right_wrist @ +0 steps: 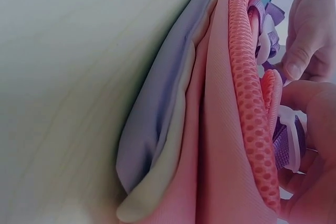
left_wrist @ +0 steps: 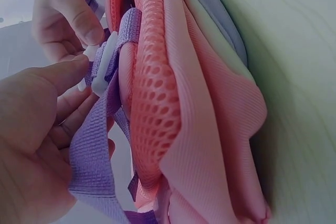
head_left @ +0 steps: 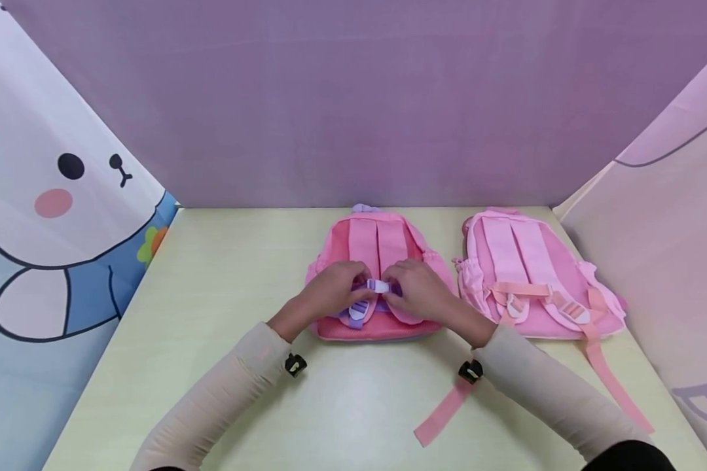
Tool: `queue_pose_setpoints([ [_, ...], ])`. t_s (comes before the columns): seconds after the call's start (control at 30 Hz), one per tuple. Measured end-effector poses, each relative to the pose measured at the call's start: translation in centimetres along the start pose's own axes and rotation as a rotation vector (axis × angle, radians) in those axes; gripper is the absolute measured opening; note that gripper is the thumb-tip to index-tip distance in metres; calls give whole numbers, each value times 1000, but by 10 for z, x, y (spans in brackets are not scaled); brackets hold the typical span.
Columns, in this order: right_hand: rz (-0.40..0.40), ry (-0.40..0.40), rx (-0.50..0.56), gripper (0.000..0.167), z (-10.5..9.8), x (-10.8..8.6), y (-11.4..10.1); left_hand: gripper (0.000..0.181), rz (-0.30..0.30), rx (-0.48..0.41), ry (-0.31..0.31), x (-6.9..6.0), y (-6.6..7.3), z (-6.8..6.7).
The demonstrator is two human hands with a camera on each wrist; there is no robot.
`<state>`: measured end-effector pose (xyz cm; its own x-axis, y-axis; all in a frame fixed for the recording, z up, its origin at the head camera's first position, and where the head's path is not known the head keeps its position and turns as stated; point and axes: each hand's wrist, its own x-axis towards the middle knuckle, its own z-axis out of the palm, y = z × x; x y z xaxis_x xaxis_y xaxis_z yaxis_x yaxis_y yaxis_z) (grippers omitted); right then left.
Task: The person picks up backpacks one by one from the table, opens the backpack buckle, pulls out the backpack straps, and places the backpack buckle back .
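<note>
A pink backpack [head_left: 362, 239] lies with its padded shoulder straps facing up. Across those straps, a white buckle [head_left: 378, 286] on purple webbing sits between both hands. My left hand [head_left: 338, 286] pinches the buckle's left end and webbing between thumb and fingers. From the other side, my right hand [head_left: 415, 288] pinches the right end. Whether the buckle's halves are fully joined cannot be told. A white strap adjuster [left_wrist: 105, 64] with purple webbing [left_wrist: 94, 150] hanging from it is close to the left fingertips. Another white adjuster [right_wrist: 289, 135] shows beside the right hand, whose fingers partly hide it.
To the right lies a second pink backpack [head_left: 565, 261], its coral chest strap [head_left: 521, 288] running across it. One coral strap [head_left: 609, 373] trails toward the table's right edge; another coral strap end [head_left: 444, 412] lies below the right wrist. A purple backdrop [head_left: 359, 98] stands behind the table [head_left: 353, 418].
</note>
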<state>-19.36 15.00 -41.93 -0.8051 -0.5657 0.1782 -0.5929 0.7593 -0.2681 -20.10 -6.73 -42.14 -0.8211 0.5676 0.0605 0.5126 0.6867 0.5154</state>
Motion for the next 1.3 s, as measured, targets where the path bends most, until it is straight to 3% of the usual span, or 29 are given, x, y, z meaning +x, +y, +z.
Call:
queue_pose_setpoints([
  [0.53, 57, 16, 39, 20, -2, 2, 2, 25, -5, -18, 1, 3, 1, -1],
  [1.3, 4, 36, 21, 20, -3, 2, 3, 24, 40, -14, 5, 4, -4, 1],
])
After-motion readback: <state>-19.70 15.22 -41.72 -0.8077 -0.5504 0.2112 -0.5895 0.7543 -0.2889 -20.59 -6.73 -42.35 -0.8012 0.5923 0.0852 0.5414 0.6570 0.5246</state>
